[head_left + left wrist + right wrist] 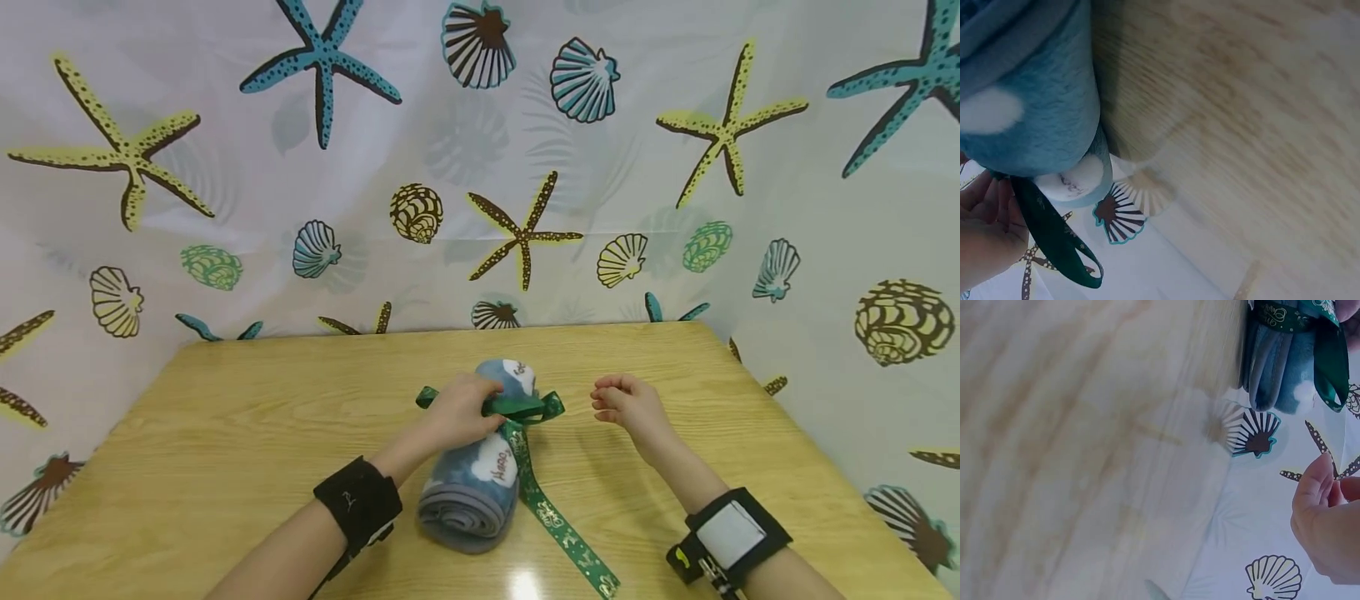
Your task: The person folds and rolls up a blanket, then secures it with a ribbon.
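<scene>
A rolled blue fleece blanket [467,500] with white cloud patches lies lengthwise on the table, its spiral end facing me. Green printed ribbon [558,523] circles its middle, with loops at both sides and one long tail trailing to the lower right. My left hand [461,410] pinches the ribbon at the knot on top of the roll; its fingertips are partly hidden. In the left wrist view a ribbon loop [1054,237] hangs beside that hand. My right hand [630,410] hovers to the right of the roll, fingers loosely curled, holding nothing.
The light wooden table [285,433] extends to both sides of the roll. Behind it and along the sides hangs a white cloth [465,150] printed with starfish and shells. Black straps [360,504] wrap both wrists.
</scene>
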`<state>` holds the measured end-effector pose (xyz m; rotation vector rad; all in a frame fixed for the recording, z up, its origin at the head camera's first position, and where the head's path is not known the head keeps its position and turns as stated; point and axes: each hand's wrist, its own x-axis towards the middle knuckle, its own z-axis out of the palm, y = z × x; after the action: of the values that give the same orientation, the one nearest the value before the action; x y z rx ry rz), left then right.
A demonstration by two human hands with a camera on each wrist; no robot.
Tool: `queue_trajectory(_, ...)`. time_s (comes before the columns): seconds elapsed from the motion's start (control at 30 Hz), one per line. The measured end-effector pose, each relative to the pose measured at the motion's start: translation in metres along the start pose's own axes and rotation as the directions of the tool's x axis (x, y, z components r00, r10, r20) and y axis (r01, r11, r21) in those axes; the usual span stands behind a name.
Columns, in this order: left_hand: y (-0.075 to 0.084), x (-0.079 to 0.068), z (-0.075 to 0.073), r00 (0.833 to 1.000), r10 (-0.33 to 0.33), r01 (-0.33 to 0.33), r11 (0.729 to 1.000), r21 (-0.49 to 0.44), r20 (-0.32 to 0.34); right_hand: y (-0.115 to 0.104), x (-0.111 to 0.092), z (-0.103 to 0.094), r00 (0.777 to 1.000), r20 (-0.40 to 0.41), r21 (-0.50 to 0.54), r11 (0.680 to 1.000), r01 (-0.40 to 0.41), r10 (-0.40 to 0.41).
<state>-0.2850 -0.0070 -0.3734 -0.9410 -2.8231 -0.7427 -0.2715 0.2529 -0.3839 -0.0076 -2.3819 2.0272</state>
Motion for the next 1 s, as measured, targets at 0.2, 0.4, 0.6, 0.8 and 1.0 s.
queue_trajectory(0.2, -0.005, -0.013, 0.002, 0.986, -0.133, 0.106, 0.965, -0.239, -0.099, 0.005, -0.003, -0.002, 1.0, 0.01, 0.014, 1.0, -0.005, 0.005)
queue_trajectory(0.4, -0.012, -0.045, -0.008, 0.96, -0.252, 0.172, 0.876, -0.45, -0.123, -0.001, -0.007, 0.008, 0.984, 0.009, -0.233, 0.956, 0.177, -0.18)
queue_trajectory(0.6, -0.019, -0.07, -0.018, 0.916, -0.39, 0.26, 0.754, -0.603, -0.094, -0.017, -0.008, 0.043, 0.782, 0.229, -0.539, 0.594, 0.597, -0.579)
queue_trajectory(0.8, -0.029, -0.074, -0.017, 0.862, -0.507, 0.386, 0.663, -0.642, -0.005, -0.023, 0.0, 0.087, 0.668, 0.445, -0.59, 0.366, 0.72, -0.597)
queue_trajectory(1.0, -0.033, -0.07, -0.013, 0.846, -0.511, 0.499, 0.658, -0.564, 0.152, -0.019, 0.007, 0.111, 0.745, 0.486, -0.673, 0.349, 0.652, -0.457)
